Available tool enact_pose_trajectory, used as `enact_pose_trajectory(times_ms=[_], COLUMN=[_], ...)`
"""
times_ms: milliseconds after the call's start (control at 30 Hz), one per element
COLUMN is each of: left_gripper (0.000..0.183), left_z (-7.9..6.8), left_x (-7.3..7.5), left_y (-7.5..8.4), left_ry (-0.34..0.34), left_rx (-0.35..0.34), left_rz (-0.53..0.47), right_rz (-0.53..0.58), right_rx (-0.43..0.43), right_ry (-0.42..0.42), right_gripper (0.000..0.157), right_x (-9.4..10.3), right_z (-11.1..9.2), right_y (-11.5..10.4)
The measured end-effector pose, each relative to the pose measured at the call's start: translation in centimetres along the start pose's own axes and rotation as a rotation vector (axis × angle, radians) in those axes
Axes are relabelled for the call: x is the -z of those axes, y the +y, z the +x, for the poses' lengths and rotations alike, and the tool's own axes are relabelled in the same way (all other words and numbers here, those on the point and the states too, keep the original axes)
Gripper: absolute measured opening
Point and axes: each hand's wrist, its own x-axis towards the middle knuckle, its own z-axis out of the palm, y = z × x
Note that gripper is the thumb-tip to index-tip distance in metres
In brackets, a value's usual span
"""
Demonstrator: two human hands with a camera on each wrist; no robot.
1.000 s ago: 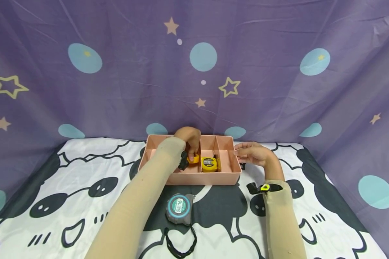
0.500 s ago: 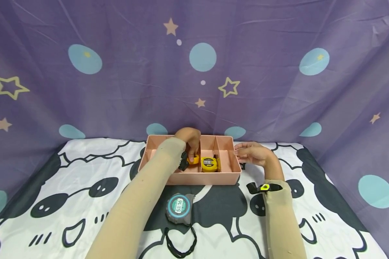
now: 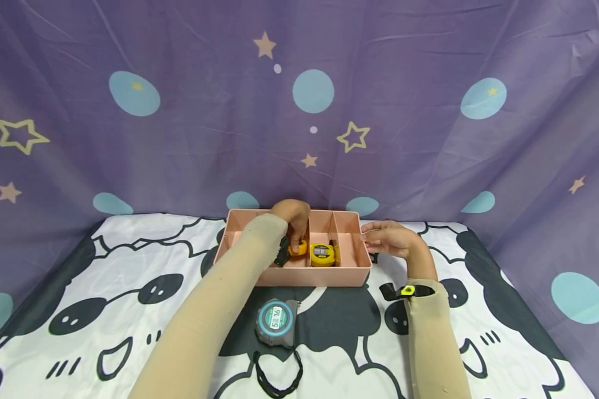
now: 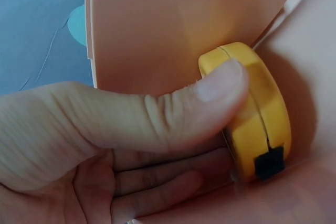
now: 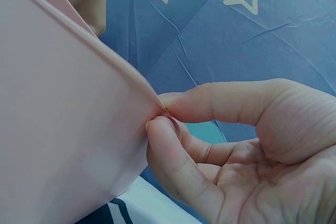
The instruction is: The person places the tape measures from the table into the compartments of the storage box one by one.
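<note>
A pink divided box (image 3: 324,277) stands near the back of the cloth-covered surface. My left hand (image 3: 293,219) reaches down into it and grips a small yellow tape measure (image 4: 262,98), thumb along the upper edge and the other fingers curled underneath, partly hidden. That tape measure stands on edge against the box's inner wall, its black end tab facing the camera. At the box's right side, my right hand (image 5: 236,145) pinches the wall's edge between thumb and forefinger. Beyond a divider, in the neighbouring compartment, lies another yellow tape measure (image 3: 322,254).
In front of the box lies a larger grey tape measure (image 3: 275,321) with a teal ring on its face and a black wrist strap (image 3: 278,393). A cartoon-print cloth (image 3: 145,310) covers the surface. A purple curtain (image 3: 204,138) hangs close behind the box.
</note>
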Motion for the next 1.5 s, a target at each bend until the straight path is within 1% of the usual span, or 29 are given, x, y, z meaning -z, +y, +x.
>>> enact_pose_trajectory(times_ms=[67, 133, 300, 367, 433, 533, 633, 700, 767, 867, 967, 1167, 1267, 1400, 1500], left_gripper=[0.059, 0.062, 0.073, 0.074, 0.073, 0.065, 0.060, 0.060, 0.064, 0.074, 0.076, 0.068, 0.072, 0.077, 0.075], left_z=[-0.1, -0.3, -1.2, -1.4, -1.5, -1.5, -1.5, -1.6, -1.8, -2.1, -2.5, -2.7, -2.7, -2.7, -2.7], left_x=[0.1, 0.1, -0.3, -0.4, -0.4, -0.3, -0.2, -0.3, -0.4, -0.6, -0.9, -1.0, -1.0, -0.9, -0.8], left_y=[0.2, 0.5, 1.1, 1.3, 1.4, 1.5, 1.7, 1.8, 1.9, 2.1, 2.2, 2.3, 2.2, 2.1, 1.9], left_ry=[-0.023, -0.031, 0.044, 0.044, 0.020, -0.027, -0.021, -0.012, 0.012, 0.052, 0.092, 0.106, 0.123, 0.126, 0.123], left_rx=[0.026, 0.057, 0.130, 0.156, 0.187, 0.237, 0.276, 0.290, 0.285, 0.258, 0.230, 0.205, 0.206, 0.207, 0.195], left_rz=[-0.002, -0.015, -0.077, -0.101, -0.120, -0.155, -0.196, -0.201, -0.182, -0.137, -0.105, -0.076, -0.077, -0.076, -0.051], right_rz=[0.000, -0.009, -0.029, -0.034, -0.043, -0.062, -0.070, -0.070, -0.069, -0.062, -0.063, -0.049, -0.038, -0.046, -0.062], right_rx=[0.000, 0.002, 0.000, -0.007, -0.017, -0.028, -0.034, -0.036, -0.038, -0.042, -0.043, -0.043, -0.040, -0.037, -0.030], right_ry=[0.001, -0.003, -0.005, 0.002, 0.012, 0.032, 0.043, 0.044, 0.044, 0.043, 0.040, 0.042, 0.036, 0.035, 0.039], right_gripper=[0.014, 0.014, 0.013, 0.014, 0.014, 0.014, 0.014, 0.014, 0.014, 0.014, 0.016, 0.017, 0.017, 0.017, 0.017], right_x=[-0.1, -0.1, -0.3, -0.5, -0.6, -0.7, -0.9, -1.0, -1.0, -1.1, -1.1, -1.1, -1.2, -1.1, -1.0], right_z=[0.0, -0.1, -0.1, -0.1, -0.2, -0.3, -0.4, -0.4, -0.5, -0.5, -0.5, -0.5, -0.5, -0.4, -0.3], right_y=[0.0, -0.1, -0.2, -0.3, -0.5, -0.7, -1.0, -1.1, -1.2, -1.2, -1.2, -1.0, -1.0, -0.9, -0.9])
